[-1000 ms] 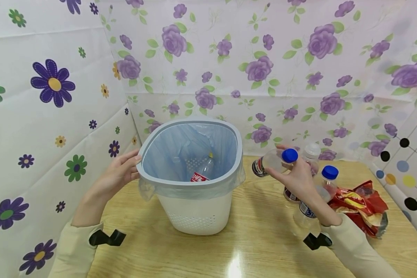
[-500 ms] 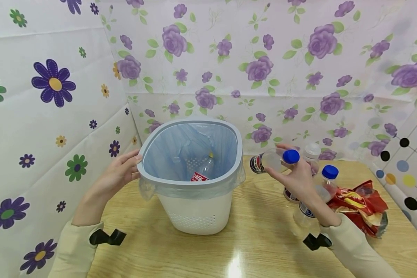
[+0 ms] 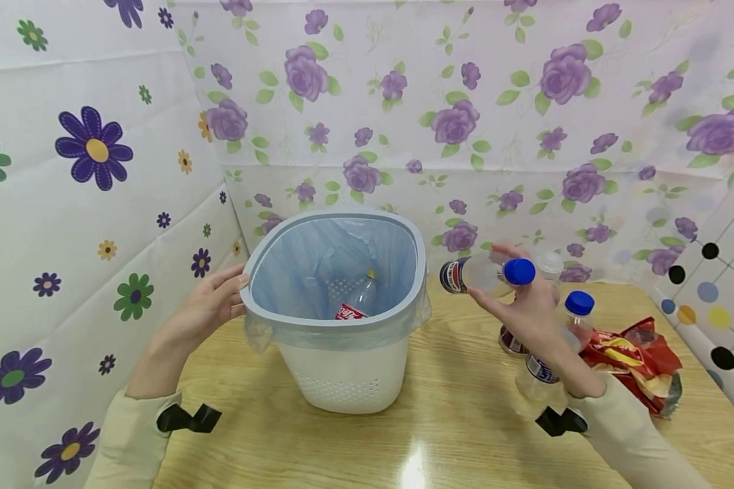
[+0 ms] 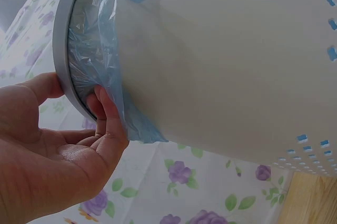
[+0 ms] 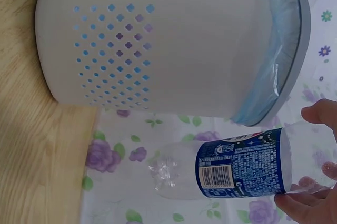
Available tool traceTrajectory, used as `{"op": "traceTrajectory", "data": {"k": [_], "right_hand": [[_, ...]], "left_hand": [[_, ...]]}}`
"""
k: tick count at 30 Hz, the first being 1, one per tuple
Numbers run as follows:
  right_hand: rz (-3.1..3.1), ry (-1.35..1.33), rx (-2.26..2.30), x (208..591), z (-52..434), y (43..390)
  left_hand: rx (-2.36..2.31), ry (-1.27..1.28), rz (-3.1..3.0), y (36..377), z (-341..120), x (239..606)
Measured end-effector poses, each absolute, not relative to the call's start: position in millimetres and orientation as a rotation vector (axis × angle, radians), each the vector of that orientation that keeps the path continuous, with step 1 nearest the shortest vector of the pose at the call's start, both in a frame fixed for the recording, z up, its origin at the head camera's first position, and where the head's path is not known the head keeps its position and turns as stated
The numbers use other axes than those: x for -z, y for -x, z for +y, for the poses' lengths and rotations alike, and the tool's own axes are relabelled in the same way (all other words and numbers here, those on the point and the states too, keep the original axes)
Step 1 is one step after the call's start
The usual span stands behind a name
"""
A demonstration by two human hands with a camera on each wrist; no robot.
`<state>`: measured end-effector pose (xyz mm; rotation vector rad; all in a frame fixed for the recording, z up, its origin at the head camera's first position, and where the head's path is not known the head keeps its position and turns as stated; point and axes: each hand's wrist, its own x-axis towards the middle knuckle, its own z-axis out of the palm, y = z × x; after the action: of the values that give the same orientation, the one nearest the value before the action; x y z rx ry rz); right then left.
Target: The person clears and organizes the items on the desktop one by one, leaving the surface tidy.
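Observation:
A white trash bin [image 3: 348, 373] with a grey rim and a blue plastic liner [image 3: 293, 272] stands on the table. Inside it lies a clear bottle [image 3: 362, 295] with a red label and yellow cap. My left hand [image 3: 211, 302] grips the bin's left rim; in the left wrist view its thumb and fingers pinch the rim and liner edge. Right of the bin, my right hand [image 3: 529, 309] holds a clear plastic bottle [image 3: 483, 275] with a blue cap and dark blue label. That bottle is tilted nearly level, its base toward the bin and apart from it.
Behind my right forearm stand a blue-capped bottle [image 3: 580, 309] and a white-capped bottle [image 3: 549, 265], both partly hidden. A crumpled red snack wrapper [image 3: 639, 363] lies at the right of the wooden table [image 3: 465, 421]. Flowered sheets [image 3: 391, 122] hang behind and at the left.
My right hand has turned the held bottle closer to level, its base rising a little and its cap shifting slightly right. The left hand and the bin have stayed put.

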<state>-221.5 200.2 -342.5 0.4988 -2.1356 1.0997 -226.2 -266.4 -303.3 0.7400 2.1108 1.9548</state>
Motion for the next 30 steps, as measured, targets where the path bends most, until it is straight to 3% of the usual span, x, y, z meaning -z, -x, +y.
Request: {"op": "traceTrajectory", "data": {"k": [30], "right_hand": [[-1.899, -0.670, -1.082, 303, 199, 201]], "left_hand": [[-1.950, -0.698, 2.134, 225, -266, 303]]}}
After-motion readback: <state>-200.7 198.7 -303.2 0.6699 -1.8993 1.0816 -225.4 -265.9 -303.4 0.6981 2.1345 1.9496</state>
